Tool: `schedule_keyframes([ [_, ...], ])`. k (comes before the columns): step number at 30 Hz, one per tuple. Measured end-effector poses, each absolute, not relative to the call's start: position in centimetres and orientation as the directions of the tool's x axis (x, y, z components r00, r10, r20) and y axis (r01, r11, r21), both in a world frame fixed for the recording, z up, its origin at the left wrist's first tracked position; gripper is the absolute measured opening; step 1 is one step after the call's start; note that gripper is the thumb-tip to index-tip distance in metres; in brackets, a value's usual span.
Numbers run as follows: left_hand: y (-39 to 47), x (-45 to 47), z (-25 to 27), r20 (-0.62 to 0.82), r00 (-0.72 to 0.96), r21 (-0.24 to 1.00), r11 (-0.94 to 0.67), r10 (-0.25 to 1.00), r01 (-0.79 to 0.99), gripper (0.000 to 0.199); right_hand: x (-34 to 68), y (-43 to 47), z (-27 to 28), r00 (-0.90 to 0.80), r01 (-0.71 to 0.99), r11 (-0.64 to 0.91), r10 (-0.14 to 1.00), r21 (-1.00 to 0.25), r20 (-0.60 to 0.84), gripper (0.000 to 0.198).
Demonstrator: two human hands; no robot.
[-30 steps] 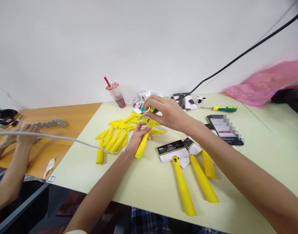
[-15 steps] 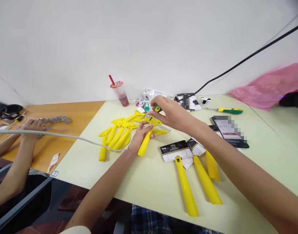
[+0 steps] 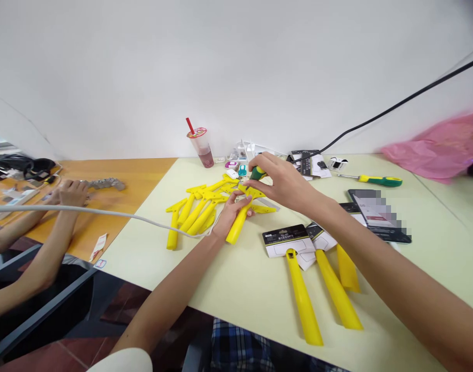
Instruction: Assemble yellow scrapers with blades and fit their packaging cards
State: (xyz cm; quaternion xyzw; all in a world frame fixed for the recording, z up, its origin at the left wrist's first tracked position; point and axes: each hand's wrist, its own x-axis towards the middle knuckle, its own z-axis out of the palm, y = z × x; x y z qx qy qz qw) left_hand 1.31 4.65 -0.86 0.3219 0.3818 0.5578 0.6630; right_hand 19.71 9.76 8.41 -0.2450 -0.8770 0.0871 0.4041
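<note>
My left hand is closed round a yellow scraper, its wide head pointing away from me. In my right hand is a screwdriver with a green and yellow handle. Its shaft points down at the scraper's head; whether the tip sits in a screw is too small to tell. Left of my left hand lies a pile of yellow scraper handles. Another yellow piece and a grey blade lie just behind my left hand.
Carded yellow scrapers lie at the front right. Beyond them are a phone and a second screwdriver. A drink cup stands by the wall. A white cable crosses the left; a co-worker's hands are at the orange table.
The whole view has shifted, so things sit further right. The screwdriver's handle now stands more upright, with its shaft showing above the scraper's head. Both hands keep their hold.
</note>
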Motion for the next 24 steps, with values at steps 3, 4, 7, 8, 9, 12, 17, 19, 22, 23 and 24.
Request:
schedule_keyframes([
  [3,4.6,1.3,-0.6,-0.158,0.065,0.866,0.17,0.985,-0.469,0.064,19.6,9.6,8.2,-0.539,0.374,0.845,0.533,-0.381,0.653,0.019],
  [4,4.6,1.3,-0.6,-0.162,0.054,0.871,0.169,0.985,-0.462,0.065,19.7,9.5,8.1,-0.554,0.362,0.849,0.529,-0.386,0.643,0.02],
  [7,4.6,1.4,-0.6,-0.146,0.032,0.871,0.144,0.989,-0.47,0.068,19.9,9.2,8.2,-0.636,0.295,0.872,0.484,-0.39,0.602,0.025],
  [8,4.6,1.4,-0.6,-0.132,0.029,0.87,0.13,0.991,-0.476,0.069,19.9,9.2,8.3,-0.653,0.275,0.873,0.477,-0.403,0.588,0.026],
  [9,4.6,1.4,-0.7,-0.116,0.025,0.871,0.113,0.993,-0.479,0.069,20.0,9.1,8.4,-0.66,0.26,0.868,0.48,-0.423,0.579,0.027],
  [12,4.6,1.3,-0.6,-0.067,0.015,0.886,0.066,0.998,-0.459,0.068,20.0,8.8,8.8,-0.642,0.244,0.853,0.498,-0.461,0.583,0.025],
  [17,4.5,0.7,0.4,0.057,0.004,0.9,-0.05,0.998,-0.432,0.068,19.5,7.2,9.8,-0.541,0.259,0.88,0.474,-0.398,0.695,0.019],
  [19,4.3,0.4,1.0,0.096,-0.007,0.898,-0.089,0.995,-0.431,0.068,19.3,6.4,10.2,-0.51,0.282,0.891,0.453,-0.356,0.731,0.018],
  [22,3.9,-0.2,2.3,0.125,-0.017,0.895,-0.12,0.992,-0.429,0.069,18.9,5.2,10.6,-0.482,0.34,0.893,0.434,-0.294,0.761,0.019],
  [23,3.6,-0.5,2.7,0.137,-0.016,0.897,-0.131,0.99,-0.423,0.068,18.7,4.9,10.7,-0.475,0.349,0.895,0.424,-0.277,0.771,0.02],
  [24,3.4,-0.8,3.1,0.15,-0.015,0.9,-0.143,0.989,-0.412,0.067,18.5,4.7,10.8,-0.469,0.349,0.9,0.408,-0.261,0.783,0.021],
])
